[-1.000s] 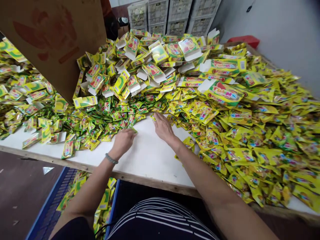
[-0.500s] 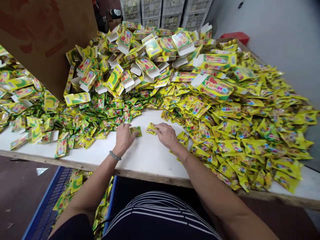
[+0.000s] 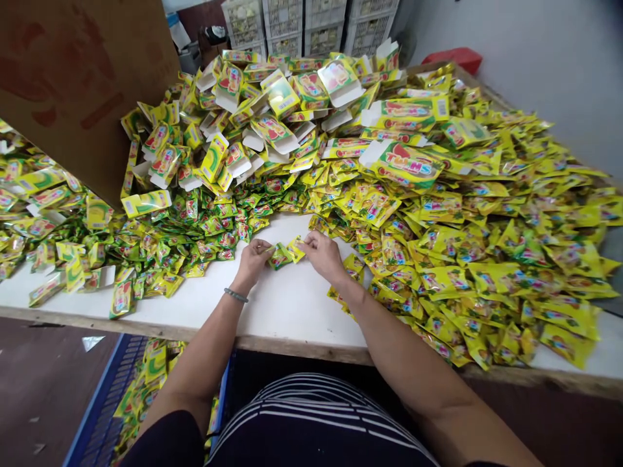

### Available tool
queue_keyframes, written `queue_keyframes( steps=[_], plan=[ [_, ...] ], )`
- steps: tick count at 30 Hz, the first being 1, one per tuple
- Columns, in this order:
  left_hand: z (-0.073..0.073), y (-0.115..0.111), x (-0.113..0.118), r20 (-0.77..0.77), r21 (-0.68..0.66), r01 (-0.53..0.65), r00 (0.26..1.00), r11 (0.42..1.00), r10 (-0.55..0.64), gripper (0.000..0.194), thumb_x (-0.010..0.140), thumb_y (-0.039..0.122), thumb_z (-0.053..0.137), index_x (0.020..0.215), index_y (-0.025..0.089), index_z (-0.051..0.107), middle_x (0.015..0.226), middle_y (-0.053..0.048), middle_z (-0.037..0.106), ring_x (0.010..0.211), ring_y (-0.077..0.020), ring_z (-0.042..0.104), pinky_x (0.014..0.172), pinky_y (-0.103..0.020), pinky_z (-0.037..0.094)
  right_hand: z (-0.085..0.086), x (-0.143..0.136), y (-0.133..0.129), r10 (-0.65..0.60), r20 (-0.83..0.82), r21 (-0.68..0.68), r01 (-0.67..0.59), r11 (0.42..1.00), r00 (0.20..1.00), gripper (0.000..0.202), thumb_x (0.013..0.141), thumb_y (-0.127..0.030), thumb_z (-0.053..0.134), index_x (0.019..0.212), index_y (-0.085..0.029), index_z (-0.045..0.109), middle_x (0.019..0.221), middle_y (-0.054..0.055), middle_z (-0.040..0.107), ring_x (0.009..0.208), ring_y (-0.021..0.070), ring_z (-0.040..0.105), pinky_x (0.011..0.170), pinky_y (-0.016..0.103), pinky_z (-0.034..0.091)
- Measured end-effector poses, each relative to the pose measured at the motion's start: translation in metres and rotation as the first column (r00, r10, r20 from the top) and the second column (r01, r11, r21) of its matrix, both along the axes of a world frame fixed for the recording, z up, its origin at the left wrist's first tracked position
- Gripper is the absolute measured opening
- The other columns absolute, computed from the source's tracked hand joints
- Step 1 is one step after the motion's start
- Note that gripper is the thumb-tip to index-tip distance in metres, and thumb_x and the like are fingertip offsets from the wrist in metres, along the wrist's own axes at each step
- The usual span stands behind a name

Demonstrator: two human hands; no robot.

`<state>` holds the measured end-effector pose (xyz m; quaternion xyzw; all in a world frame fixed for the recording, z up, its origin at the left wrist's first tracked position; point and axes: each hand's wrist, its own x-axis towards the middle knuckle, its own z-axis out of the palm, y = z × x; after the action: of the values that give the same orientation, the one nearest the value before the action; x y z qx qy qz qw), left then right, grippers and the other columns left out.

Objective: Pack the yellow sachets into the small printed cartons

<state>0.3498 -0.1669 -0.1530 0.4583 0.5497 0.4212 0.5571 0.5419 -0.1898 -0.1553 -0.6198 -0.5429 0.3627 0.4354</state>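
Between finger and thumb, my left hand pinches a small green sachet just above the white tabletop. A small yellow sachet is pinched in my right hand. The inner edges of the two sachets meet or overlap; I cannot tell which. Left of my left hand lies a heap of green sachets. Close by my right forearm spreads a large pile of yellow sachets.
Printed cardboard boxes, many with open flaps, are heaped behind my hands. A large brown carton leans at the left. Below the table edge is a blue crate with yellow packs. White crates are stacked at the back.
The green sachet has come off the tabletop area beside my left hand and now meets the yellow one. Both hands have drawn closer together. The view has shifted slightly.
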Motion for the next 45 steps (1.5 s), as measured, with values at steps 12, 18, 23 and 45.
queue_keyframes(
  steps=[12, 18, 23, 45],
  plan=[
    [0.017, -0.011, 0.005, 0.262, -0.15, 0.062, 0.965, 0.987, -0.02, 0.031, 0.061, 0.029, 0.082, 0.077, 0.014, 0.06, 0.066, -0.001, 0.065, 0.056, -0.0102, 0.06, 0.053, -0.022, 0.048, 0.003, -0.023, -0.013, 0.041, -0.283, -0.08, -0.066, 0.995, 0.958, 0.053, 0.06, -0.07, 0.076, 0.065, -0.024, 0.049, 0.055, -0.005, 0.055, 0.05, 0.014, 0.054, 0.052, 0.03, 0.05],
    [0.015, -0.012, 0.002, 0.304, -0.101, -0.07, 0.948, 0.992, 0.098, 0.049, 0.059, 0.027, 0.086, 0.097, 0.015, 0.059, 0.066, 0.003, 0.065, 0.061, -0.0115, 0.063, 0.062, -0.025, 0.052, 0.004, -0.021, -0.017, -0.068, -0.425, -0.104, 0.026, 0.994, 0.902, 0.052, 0.062, -0.066, 0.077, 0.068, -0.023, 0.049, 0.057, -0.003, 0.058, 0.052, 0.0156, 0.06, 0.05, 0.027, 0.046],
    [0.014, -0.018, 0.007, 0.441, -0.005, -0.136, 0.889, 0.991, 0.124, 0.058, 0.058, 0.017, 0.085, 0.107, 0.021, 0.053, 0.087, 0.001, 0.069, 0.078, -0.0129, 0.066, 0.077, -0.029, 0.053, 0.002, -0.033, -0.02, -0.154, -0.413, -0.06, 0.142, 0.988, 0.898, 0.049, 0.068, -0.066, 0.072, 0.067, -0.023, 0.048, 0.057, -0.004, 0.052, 0.052, 0.0127, 0.05, 0.049, 0.026, 0.037],
    [0.059, 0.012, -0.022, -0.124, 0.142, 0.161, 0.982, 0.977, -0.144, 0.044, 0.068, 0.024, 0.076, 0.108, 0.015, 0.06, 0.086, -0.007, 0.071, 0.079, -0.0194, 0.066, 0.077, -0.035, 0.052, 0.007, -0.018, -0.016, 0.039, -0.632, -0.084, -0.118, 0.989, 0.774, 0.042, 0.061, -0.044, 0.085, 0.089, -0.018, 0.067, 0.081, 0.003, 0.072, 0.073, 0.0181, 0.064, 0.069, 0.031, 0.052]
  ],
)
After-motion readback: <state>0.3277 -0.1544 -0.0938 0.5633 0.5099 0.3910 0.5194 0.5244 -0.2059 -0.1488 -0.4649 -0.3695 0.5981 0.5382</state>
